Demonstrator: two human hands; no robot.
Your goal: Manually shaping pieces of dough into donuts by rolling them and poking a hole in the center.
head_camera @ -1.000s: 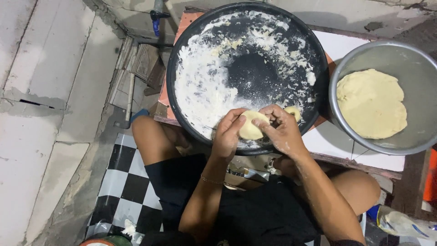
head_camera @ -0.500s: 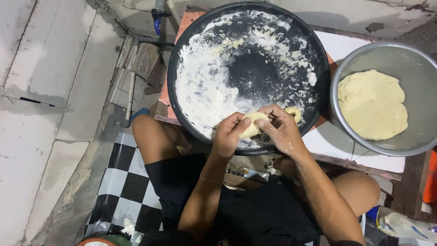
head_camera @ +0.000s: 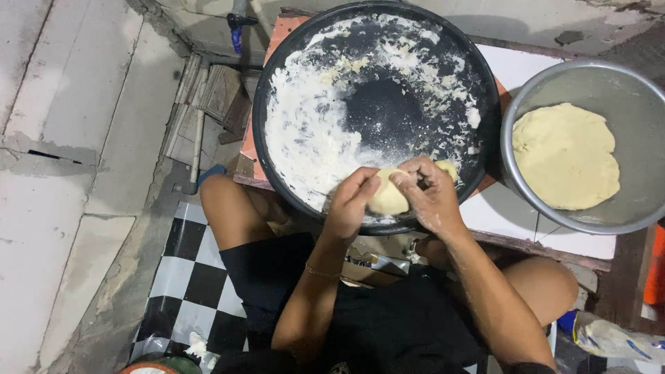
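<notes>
Both hands, left [head_camera: 352, 202] and right [head_camera: 431, 194], fingers closed around a dough ball [head_camera: 388, 199] over the near rim of the floured black pan [head_camera: 277, 90]. Steel bowl [head_camera: 623, 83] at the surface's right edge holds flat dough [head_camera: 564, 156].

We see the pale yellow ball of dough [head_camera: 388, 199] only partly, because fingers hide its sides. The right edge cuts the round grey metal bowl [head_camera: 589, 83].
</notes>
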